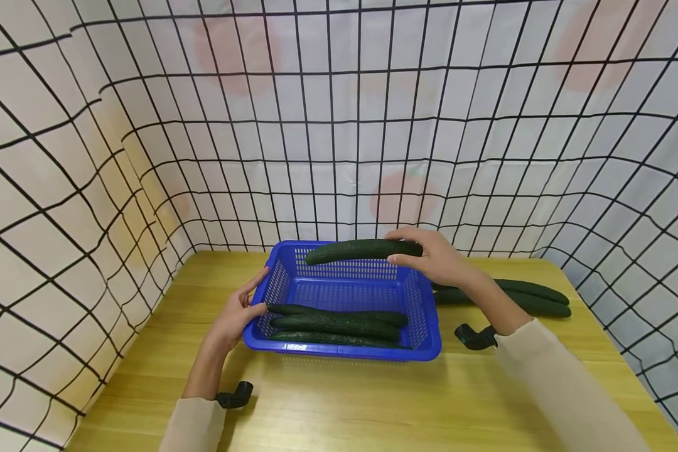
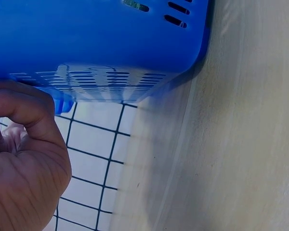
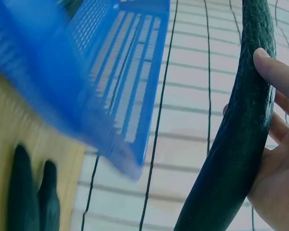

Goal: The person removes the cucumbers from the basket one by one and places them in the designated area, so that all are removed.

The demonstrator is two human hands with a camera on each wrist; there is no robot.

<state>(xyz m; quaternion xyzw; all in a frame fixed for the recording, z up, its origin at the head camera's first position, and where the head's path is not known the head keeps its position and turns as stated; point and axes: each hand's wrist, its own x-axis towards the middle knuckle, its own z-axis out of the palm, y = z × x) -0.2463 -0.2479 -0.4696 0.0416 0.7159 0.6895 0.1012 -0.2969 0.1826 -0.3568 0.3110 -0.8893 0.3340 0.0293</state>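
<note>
A dark green cucumber (image 1: 353, 251) is held level over the far side of the blue plastic basket (image 1: 341, 353), its left end pointing across the basket. My right hand (image 1: 435, 256) grips its right end, thumb on the near side. In the right wrist view the fingers curl round the cucumber (image 3: 231, 144). At the basket's left end my left hand (image 1: 237, 317) holds the rim, thumb on top; the left wrist view shows its curled fingers against the basket wall (image 2: 101, 43). Inside, along the near side, lie several cucumbers (image 1: 339, 324) side by side.
More cucumbers (image 1: 533, 295) lie on the wooden table (image 1: 339, 408) to the right of the basket, partly hidden behind my right forearm. A white backdrop with a black grid (image 1: 344, 144) rises behind the table and along both sides.
</note>
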